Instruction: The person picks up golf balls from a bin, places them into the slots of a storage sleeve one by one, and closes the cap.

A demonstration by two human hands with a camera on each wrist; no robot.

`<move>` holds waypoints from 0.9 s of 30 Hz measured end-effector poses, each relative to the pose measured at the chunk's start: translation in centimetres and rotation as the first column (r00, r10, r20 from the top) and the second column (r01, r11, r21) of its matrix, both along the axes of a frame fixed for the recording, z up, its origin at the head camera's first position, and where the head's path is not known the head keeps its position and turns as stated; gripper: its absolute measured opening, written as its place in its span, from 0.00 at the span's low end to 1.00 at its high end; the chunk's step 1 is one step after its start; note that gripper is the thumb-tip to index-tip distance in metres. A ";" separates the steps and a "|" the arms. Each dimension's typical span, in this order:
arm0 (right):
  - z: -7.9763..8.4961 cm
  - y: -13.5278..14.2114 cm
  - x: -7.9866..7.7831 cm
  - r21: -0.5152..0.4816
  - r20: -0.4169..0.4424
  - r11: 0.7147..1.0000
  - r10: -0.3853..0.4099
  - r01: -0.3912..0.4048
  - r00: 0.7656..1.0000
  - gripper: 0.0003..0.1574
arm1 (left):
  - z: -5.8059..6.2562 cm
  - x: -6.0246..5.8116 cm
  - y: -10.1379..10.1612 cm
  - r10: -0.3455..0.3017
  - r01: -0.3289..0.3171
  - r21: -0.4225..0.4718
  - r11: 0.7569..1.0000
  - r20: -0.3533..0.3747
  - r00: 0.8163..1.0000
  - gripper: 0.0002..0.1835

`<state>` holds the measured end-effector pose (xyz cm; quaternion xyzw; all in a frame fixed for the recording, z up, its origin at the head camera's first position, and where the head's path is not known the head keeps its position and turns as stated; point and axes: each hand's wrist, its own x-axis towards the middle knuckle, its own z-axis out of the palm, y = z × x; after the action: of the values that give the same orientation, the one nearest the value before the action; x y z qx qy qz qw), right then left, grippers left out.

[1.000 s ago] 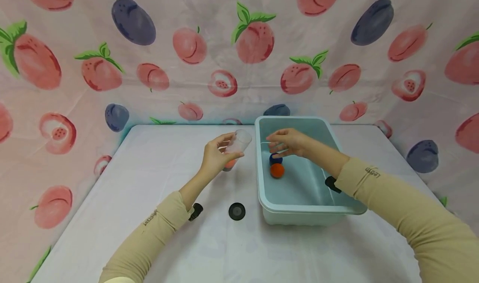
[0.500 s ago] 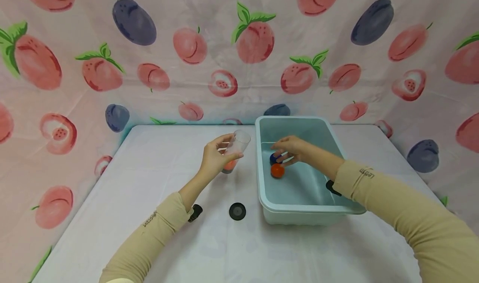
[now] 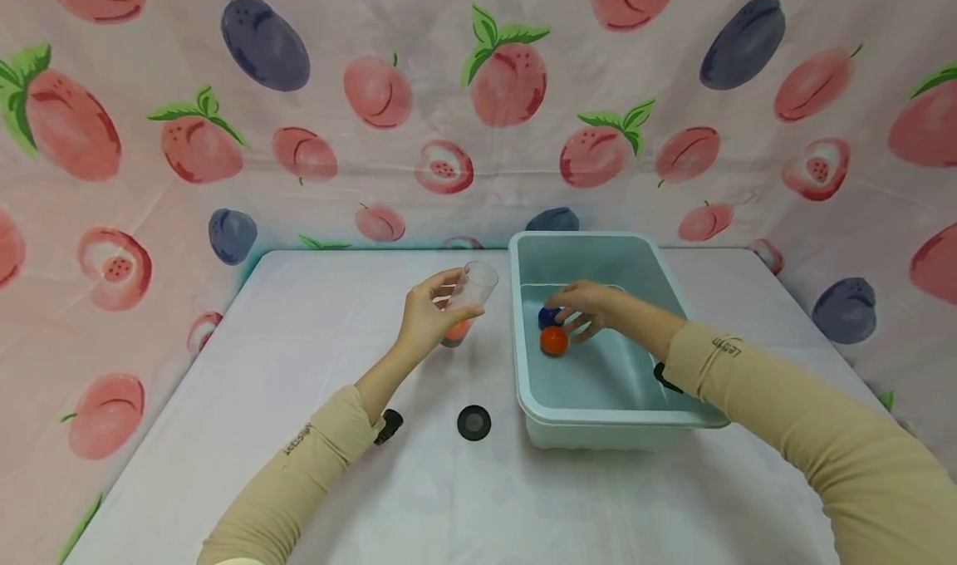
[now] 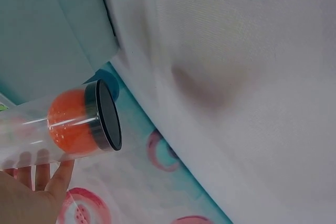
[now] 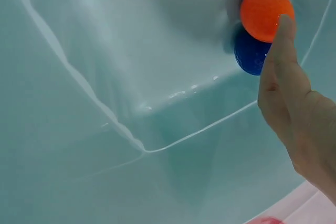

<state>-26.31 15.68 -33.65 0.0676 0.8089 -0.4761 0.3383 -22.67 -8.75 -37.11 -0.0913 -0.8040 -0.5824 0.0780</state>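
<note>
Closer to the balls than 1 second ago, the right hand (image 3: 589, 303) has moved down inside the tub (image 3: 620, 417); the left hand (image 3: 422, 320) stays nearly where it was, left of the tub.

On the tub's floor, near its left wall, lie 2 balls side by side: a blue ball (image 3: 549, 319) and, nearer the tub's front, an orange ball (image 3: 554, 342). The right fingers are loosely spread and a little bent, partly over the blue ball. From the right wrist, 1 fingertip overlaps the orange ball; whether it touches either ball, I cannot tell.

The left fingers and thumb are curled round a clear tube (image 3: 469, 289), narrowed to its width. Raised beside the tub's left wall, the tube tilts with its open mouth up and toward the tub. At its lower end, 1 orange inner ball (image 4: 68, 121) sits against the black base (image 4: 110, 116).

Left of the tub's front corner, 1 round black lid (image 3: 474, 423) lies flat on the white table (image 3: 336, 316).
</note>
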 end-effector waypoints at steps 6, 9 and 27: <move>-0.5 0.4 -0.2 0.056 0.022 0.998 -0.003 0.002 1.000 0.34 | 0.0 -0.1 -0.1 -0.006 0.006 0.007 1.000 -0.007 1.000 0.32; -0.8 0.5 -0.3 0.085 0.040 0.996 -0.001 -0.002 0.999 0.31 | 0.0 -0.1 -0.1 -0.009 0.010 0.009 1.000 -0.013 1.000 0.32; -2.3 -0.1 0.0 0.156 0.021 0.980 0.123 -0.125 0.992 0.26 | -0.3 -0.1 0.1 -0.005 0.005 0.013 1.000 0.013 1.000 0.32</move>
<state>-26.29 15.58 -35.91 0.0462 0.8446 -0.3883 0.3657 -22.76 -8.65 -37.45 -0.0889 -0.8004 -0.5885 0.0719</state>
